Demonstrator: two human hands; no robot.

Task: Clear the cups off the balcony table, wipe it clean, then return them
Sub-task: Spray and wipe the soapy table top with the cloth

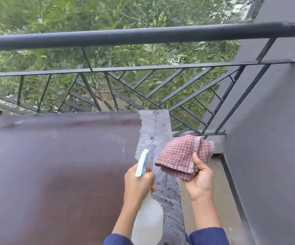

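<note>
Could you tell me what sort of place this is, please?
Most likely a home balcony, probably on an upper floor. A dark metal railing runs along the edge, trees show beyond and through it, a grey wall closes the right side, and a table stands by the railing.

Black metal railing (143,35) with a round top rail and diagonal bars. Dense green foliage (107,15) behind it. Grey painted wall (275,138) at right, dark skirting (231,175) along its base, concrete floor (219,191) beside.
</note>
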